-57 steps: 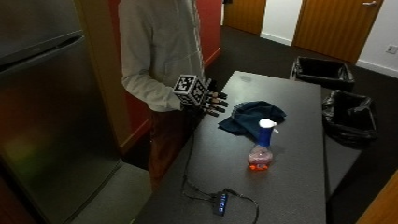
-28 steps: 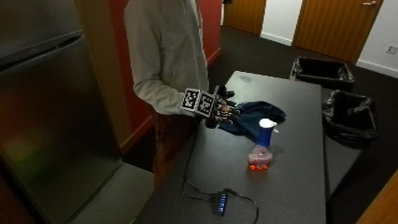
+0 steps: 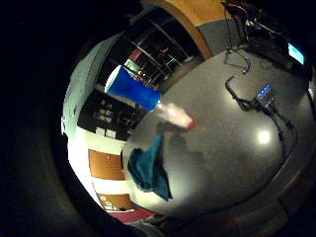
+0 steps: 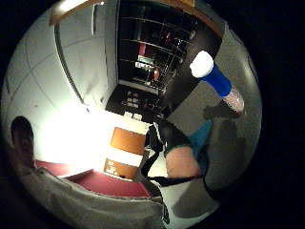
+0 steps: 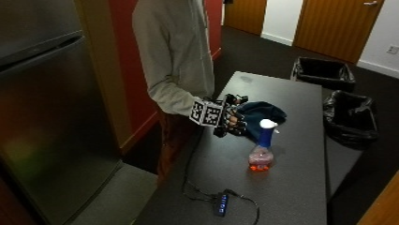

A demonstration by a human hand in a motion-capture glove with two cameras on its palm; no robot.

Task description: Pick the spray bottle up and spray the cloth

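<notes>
dim room | glare spots on table (image 3: 261, 137) | palm views edge-warped

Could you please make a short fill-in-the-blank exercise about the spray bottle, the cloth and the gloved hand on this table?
1. The spray bottle stands ____ on the table.
2. The liquid at the bottom of the bottle is ____.
3. The dark cloth lies on the table ____ the bottle, farther from the camera.
4. The gloved right hand holds ____.

Missing words: upright; orange; behind; nothing
</notes>
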